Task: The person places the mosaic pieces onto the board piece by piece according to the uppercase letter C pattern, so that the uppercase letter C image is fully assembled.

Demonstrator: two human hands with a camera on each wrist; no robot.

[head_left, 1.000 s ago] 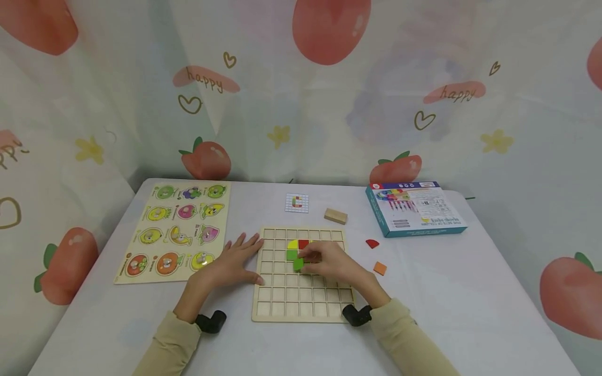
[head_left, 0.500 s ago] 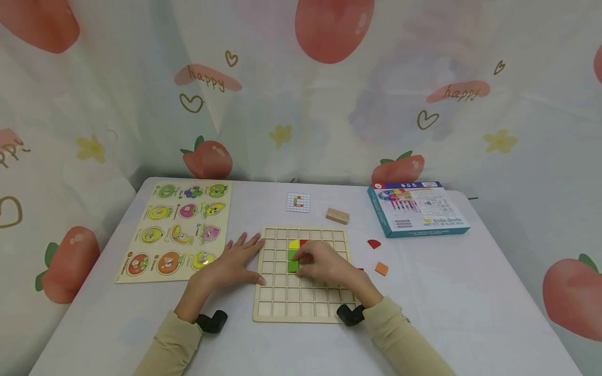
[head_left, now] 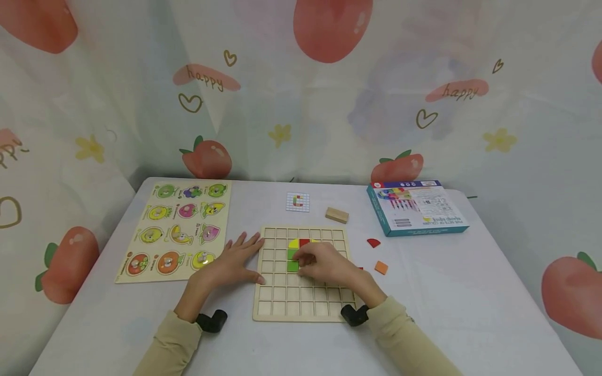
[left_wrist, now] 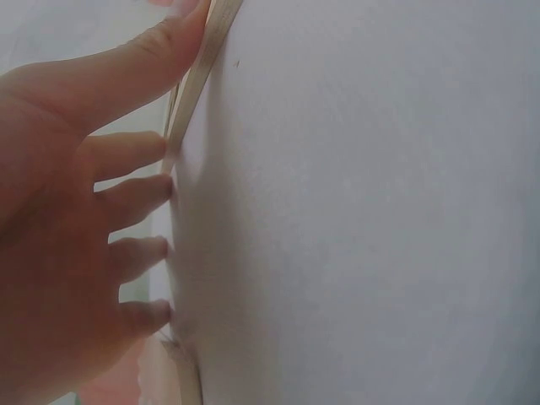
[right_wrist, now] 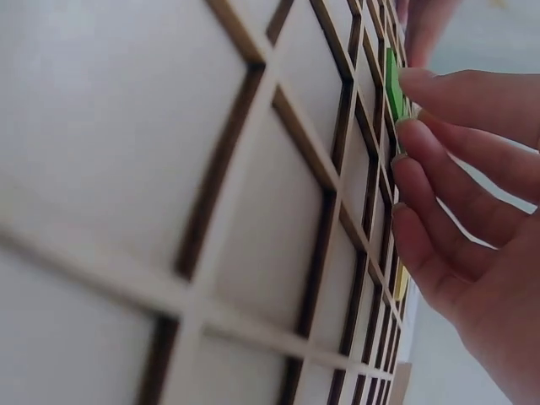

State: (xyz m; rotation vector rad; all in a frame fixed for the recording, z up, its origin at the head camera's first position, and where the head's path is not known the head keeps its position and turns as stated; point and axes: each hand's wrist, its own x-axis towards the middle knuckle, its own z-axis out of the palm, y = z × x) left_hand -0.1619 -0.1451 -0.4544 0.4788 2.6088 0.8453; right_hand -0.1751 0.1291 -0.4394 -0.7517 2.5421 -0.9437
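A wooden grid board (head_left: 277,310) lies in the middle of the table. My left hand (head_left: 230,265) is spread at its left edge, thumb and fingertips against the rim; the left wrist view (left_wrist: 51,194) shows the fingers straight and apart. My right hand (head_left: 326,263) is over the board, with its thumb and curled fingertips at a green square tile (head_left: 293,266). In the right wrist view the thumb meets that green tile (right_wrist: 392,84), which stands slightly proud of the grid. Above it sit another green tile (head_left: 292,254), a yellow quarter-round piece (head_left: 293,244) and a red tile (head_left: 304,243). The hand covers nearby cells.
A fruit puzzle board (head_left: 174,232) lies at left. Behind the grid are a small pattern card (head_left: 298,202) and a wooden block (head_left: 337,214). To the right lie a red fan-shaped piece (head_left: 373,243), an orange square tile (head_left: 381,267) and a teal box (head_left: 418,209).
The right hand has brought the green tile slightly left, from tilted in the fingers to lying level in the cell below the other green one. The left hand has stayed put.
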